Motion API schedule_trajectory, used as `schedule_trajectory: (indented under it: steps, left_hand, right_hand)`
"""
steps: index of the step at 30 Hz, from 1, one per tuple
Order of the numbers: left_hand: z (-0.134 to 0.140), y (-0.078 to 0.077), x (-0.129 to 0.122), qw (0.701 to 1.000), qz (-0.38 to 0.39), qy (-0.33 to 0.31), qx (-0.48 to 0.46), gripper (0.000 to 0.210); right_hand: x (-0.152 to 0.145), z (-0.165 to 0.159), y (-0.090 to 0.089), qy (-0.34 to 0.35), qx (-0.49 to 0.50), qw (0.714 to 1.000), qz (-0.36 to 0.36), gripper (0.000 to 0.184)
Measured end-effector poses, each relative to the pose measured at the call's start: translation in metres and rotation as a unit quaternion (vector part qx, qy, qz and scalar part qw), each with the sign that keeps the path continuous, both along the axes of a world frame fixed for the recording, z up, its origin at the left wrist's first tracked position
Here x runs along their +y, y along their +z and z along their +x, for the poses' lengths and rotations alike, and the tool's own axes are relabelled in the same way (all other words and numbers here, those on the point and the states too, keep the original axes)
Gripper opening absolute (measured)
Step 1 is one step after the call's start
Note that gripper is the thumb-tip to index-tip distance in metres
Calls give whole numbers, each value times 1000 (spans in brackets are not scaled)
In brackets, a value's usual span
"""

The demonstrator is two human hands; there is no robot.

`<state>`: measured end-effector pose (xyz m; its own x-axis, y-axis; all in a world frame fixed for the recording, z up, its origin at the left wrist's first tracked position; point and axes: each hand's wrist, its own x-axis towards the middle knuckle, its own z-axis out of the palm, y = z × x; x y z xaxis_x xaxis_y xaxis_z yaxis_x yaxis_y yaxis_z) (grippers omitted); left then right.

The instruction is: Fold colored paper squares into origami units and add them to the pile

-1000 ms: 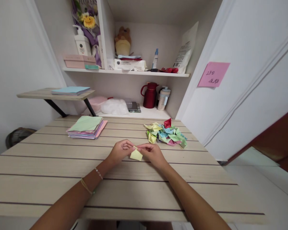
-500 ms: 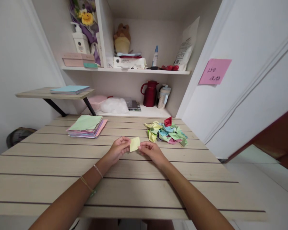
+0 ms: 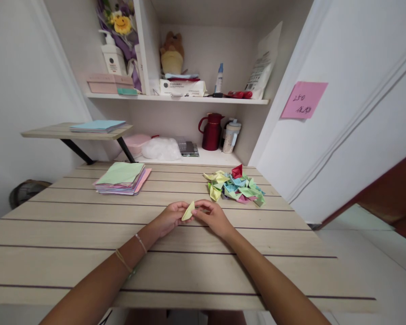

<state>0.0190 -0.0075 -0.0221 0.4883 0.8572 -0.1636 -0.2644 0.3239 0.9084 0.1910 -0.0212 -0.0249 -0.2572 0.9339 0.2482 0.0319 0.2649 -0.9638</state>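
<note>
A small piece of folded yellow paper is held between my two hands above the middle of the table. It shows as a narrow, slanted shape with a pointed lower end. My left hand pinches it from the left, and my right hand grips its right side with thumb and fingers. Just beyond my right hand lies a heap of folded paper boats in yellow, green, blue and pink, with a red one at the back.
A stack of coloured paper sheets sits at the back left. Blue sheets rest on a small raised shelf. Behind the table, a cabinet holds a dark red jug, a tumbler and a white plastic bag.
The yellow paper has gone from a flat square facing me to a narrow, slanted shape. My hands have come slightly closer together, the left one a little lower.
</note>
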Motion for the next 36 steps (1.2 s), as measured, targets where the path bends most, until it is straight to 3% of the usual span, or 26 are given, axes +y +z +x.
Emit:
schedule_trajectory:
  steps: [8, 16, 21, 29, 36]
  left_hand:
    - [5, 13, -4, 996, 47, 57, 54, 36]
    - [3, 5, 0, 985, 94, 76, 124, 30]
    - [3, 4, -2, 983, 116, 43, 137, 30]
    - [4, 9, -6, 987, 92, -2, 132, 39]
    - [3, 11, -6, 987, 90, -27, 133, 40]
  right_hand:
    - [7, 3, -3, -78, 61, 994, -36, 32]
    - [9, 2, -9, -59, 44, 997, -35, 35]
    - [5, 1, -3, -82, 4, 997, 4, 33]
    - [4, 8, 8, -38, -12, 998, 45, 24]
    - [7, 9, 1, -56, -28, 996, 67, 27]
